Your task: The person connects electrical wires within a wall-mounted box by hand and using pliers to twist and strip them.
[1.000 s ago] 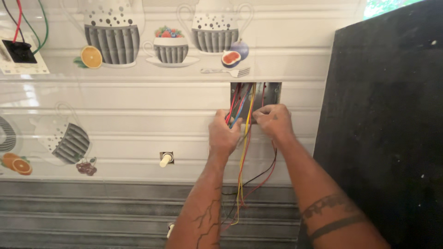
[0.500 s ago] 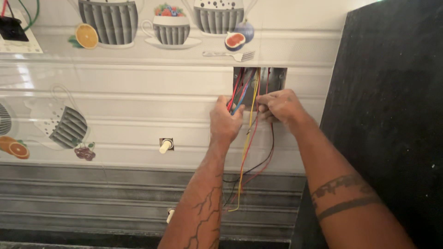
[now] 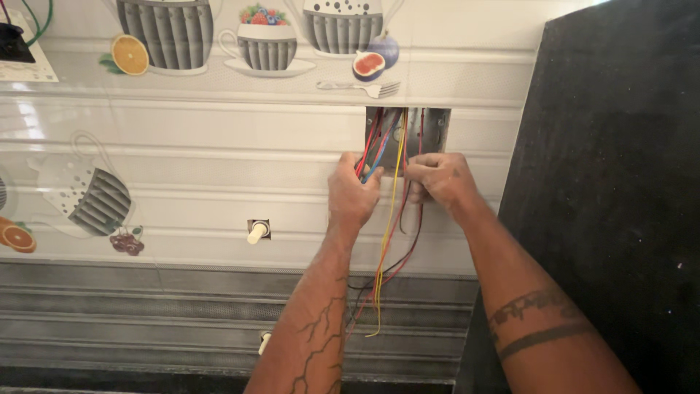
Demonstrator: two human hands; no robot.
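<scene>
Here, close to the tiled wall (image 3: 219,138):
Left hand (image 3: 351,195): fingers curled tight around red and blue wires (image 3: 373,149).
Right hand (image 3: 440,179): fingers bent, pinching a dark wire (image 3: 421,219) beside the yellow wire (image 3: 386,241).
Wires: spilling from the open wall box (image 3: 432,131), hanging down between both forearms.
Beside: black panel (image 3: 620,182), white pipe stub (image 3: 255,233).

wall box (image 3: 430,131) set in the tiled wall (image 3: 219,190), upper middle | wires (image 3: 386,241) hang out of it and down the wall | left hand (image 3: 352,193) and right hand (image 3: 437,179) side by side at the box's lower edge, wires between them | pipe stub (image 3: 257,233) left of the hands, lower | slab (image 3: 612,182) stands to the right | socket plate (image 3: 18,47) far upper left
</scene>
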